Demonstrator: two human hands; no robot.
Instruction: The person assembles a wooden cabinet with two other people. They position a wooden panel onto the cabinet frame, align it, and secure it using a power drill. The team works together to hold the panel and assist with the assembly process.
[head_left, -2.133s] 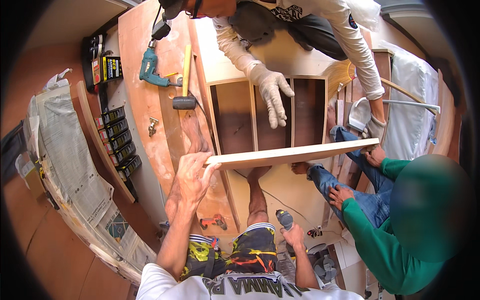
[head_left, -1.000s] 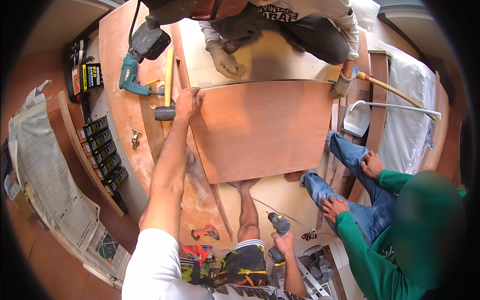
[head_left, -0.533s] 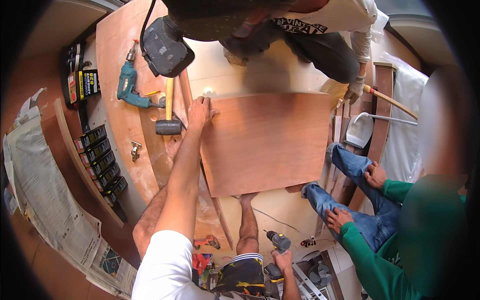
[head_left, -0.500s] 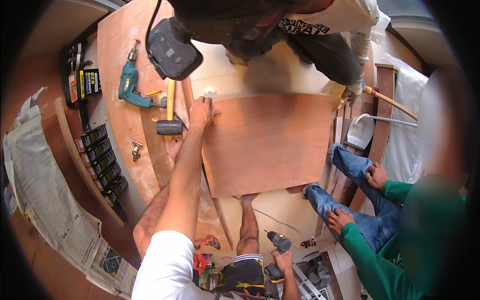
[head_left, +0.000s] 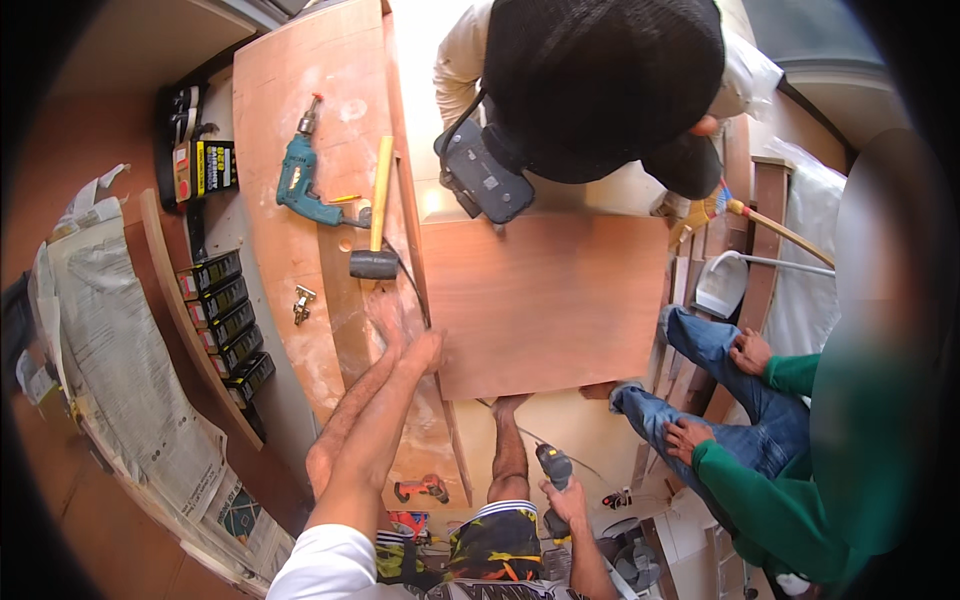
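Observation:
A reddish-brown wooden panel (head_left: pixel 550 310) lies between my outstretched legs. My left hand (head_left: pixel 425 352) is closed at its left edge, fingers partly hidden, beside a long board (head_left: pixel 440 440). Low in the view, my right hand (head_left: pixel 568 502) grips a cordless drill (head_left: pixel 553 466) by its handle, the nose pointing away from me and clear of the panel. A rubber mallet (head_left: pixel 374 264) with a pale wooden handle lies beyond my left foot (head_left: pixel 385 312), and past it a teal corded drill (head_left: pixel 302 185).
Across the panel a person in a dark cap (head_left: pixel 605 80) leans over its far edge. Someone in green sleeves (head_left: pixel 740 490) sits at right, hands on jeans. A metal hinge (head_left: pixel 303 303), a red power tool (head_left: pixel 422 489), stacked boxes (head_left: pixel 222 305), a broom (head_left: pixel 780 228) and a dustpan (head_left: pixel 722 283) lie around.
My left hand has slid from the panel's far left corner toward me along its left edge. The person opposite has leaned farther over the panel. My right hand still holds the drill.

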